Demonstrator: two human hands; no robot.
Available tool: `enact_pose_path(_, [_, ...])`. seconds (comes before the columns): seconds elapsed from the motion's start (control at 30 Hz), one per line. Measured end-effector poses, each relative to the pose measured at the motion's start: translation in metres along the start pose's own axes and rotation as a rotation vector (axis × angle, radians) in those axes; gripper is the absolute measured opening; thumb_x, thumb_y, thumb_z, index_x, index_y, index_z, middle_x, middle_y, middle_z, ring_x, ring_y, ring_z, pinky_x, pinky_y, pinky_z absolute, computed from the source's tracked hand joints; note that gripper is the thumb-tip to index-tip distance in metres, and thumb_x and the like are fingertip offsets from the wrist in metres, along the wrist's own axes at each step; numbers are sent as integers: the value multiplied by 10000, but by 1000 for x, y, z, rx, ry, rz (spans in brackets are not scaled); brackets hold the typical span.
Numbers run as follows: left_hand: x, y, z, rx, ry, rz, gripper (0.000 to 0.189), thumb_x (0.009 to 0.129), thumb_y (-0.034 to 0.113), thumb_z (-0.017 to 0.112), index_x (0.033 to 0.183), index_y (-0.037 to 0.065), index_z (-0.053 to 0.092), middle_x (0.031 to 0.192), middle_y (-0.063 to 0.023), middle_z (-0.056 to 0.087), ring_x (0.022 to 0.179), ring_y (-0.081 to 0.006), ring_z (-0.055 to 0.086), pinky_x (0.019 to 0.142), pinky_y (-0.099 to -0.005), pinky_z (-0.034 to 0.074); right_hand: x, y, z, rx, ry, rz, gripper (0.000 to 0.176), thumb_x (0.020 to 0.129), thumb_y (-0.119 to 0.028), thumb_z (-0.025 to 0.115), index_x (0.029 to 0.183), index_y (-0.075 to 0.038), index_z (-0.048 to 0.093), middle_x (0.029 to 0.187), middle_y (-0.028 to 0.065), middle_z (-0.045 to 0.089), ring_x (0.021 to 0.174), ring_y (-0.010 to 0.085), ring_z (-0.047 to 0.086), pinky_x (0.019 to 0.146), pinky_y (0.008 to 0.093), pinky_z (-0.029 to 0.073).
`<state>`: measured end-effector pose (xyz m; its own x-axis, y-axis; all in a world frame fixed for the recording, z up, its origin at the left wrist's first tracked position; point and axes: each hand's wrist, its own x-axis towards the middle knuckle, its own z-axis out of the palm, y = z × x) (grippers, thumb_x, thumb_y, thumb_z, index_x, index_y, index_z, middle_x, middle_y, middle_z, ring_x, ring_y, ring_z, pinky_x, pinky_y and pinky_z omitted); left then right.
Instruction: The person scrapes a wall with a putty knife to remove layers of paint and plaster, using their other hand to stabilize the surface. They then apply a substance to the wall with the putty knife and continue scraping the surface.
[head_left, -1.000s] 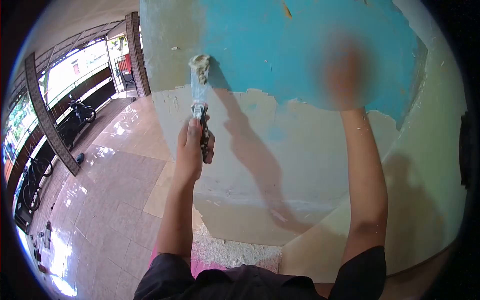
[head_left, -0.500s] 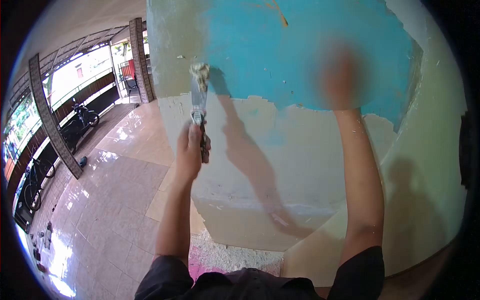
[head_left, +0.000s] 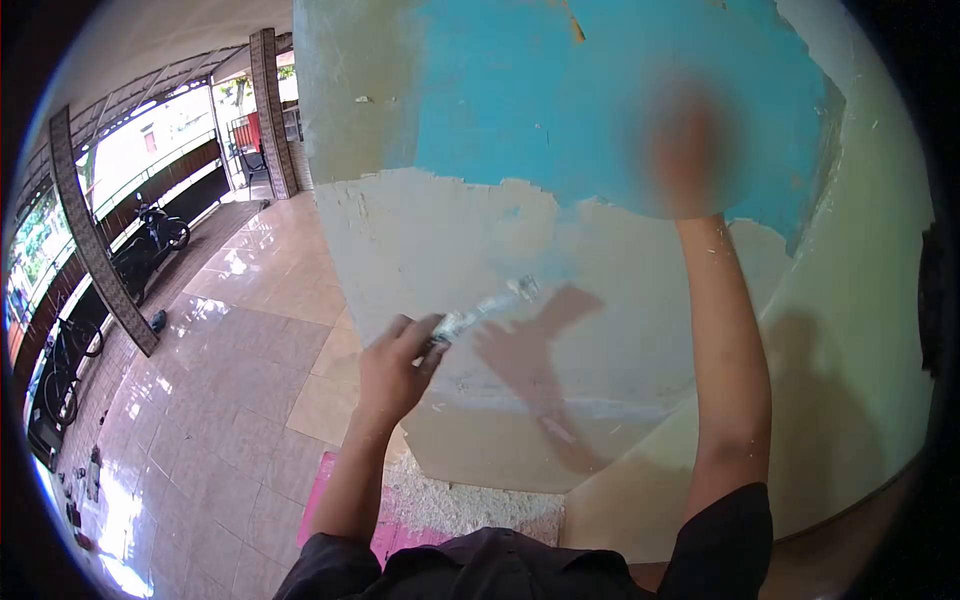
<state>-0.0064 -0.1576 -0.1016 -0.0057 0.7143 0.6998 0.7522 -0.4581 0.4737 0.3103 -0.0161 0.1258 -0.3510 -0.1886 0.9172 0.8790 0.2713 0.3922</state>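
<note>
Gripping a scraper [head_left: 485, 305] with the left hand [head_left: 400, 365], wrapped snugly round the near end, out in front of bare wall. Holding the right hand [head_left: 693, 150] up top on the right against blue paint [head_left: 540, 100], but getting way too much blur there to tell spread from curled, or touching from hovering.

Going big first: facing a wall [head_left: 640, 320] with the blue up high, a greyish-green strip [head_left: 350, 130] left of that, and a pale stretch [head_left: 420, 230] underneath, raggedly edged along the join. Meeting a green side wall [head_left: 860, 300] at a slant over on the right. Seeing a shiny tiled floor [head_left: 230, 370] spreading off to the left, with a pillar [head_left: 272, 115] standing at the back, plus a dark motorbike [head_left: 150, 245] and, further down, a bicycle [head_left: 62, 385] near the left edge. Casting a hand-and-tool shadow [head_left: 530, 345] on the pale stretch, too. Spotting a pink sheet [head_left: 400, 533] at the foot of the wall, largely covered in whitish flakes [head_left: 480, 505]. Wearing dark sleeves [head_left: 728, 530].

Now getting small: angling the scraper up and to the right, well below the blue. Looking kinda smeary, so not being able to tell touching from just off the wall. Carrying a whitish clump [head_left: 522, 288] right at the tip.
</note>
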Motion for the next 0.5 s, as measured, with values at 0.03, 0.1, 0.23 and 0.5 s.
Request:
enact_pose_path(0.03, [-4,-4,3,27,-9,11,374,825,147,781,1184,166,679,905,-72,651,753,-255,683,651,-389,536,0,0,-1,-1,9,-11,421,948,-523,589,1268,-253,635,1468,22,519,1404,293,421,1154,554,271])
enact_pose_path(0.1, [-3,-5,4,52,-13,31,377,820,159,788,1181,181,681,907,-61,654,761,-248,690,649,-389,539,0,-1,0,-2,6,-7,419,948,-521,590,1268,-253,634,1468,24,519,1404,294,420,1154,555,270])
enact_pose_path(0.23, [0,7,-5,57,-30,24,366,824,162,784,1176,188,686,901,-61,653,759,-261,686,648,-389,540,-2,-2,-1,-11,-2,6,416,948,-520,593,1266,-256,634,1472,30,516,1405,297,418,1154,560,266])
enact_pose_path(0.5, [3,7,-6,60,-156,37,251,909,246,703,1136,139,694,852,-92,672,733,-288,681,642,-404,527,-3,-2,-2,-3,-4,0,423,947,-518,601,1284,-263,618,1475,41,509,1414,298,405,1161,569,250])
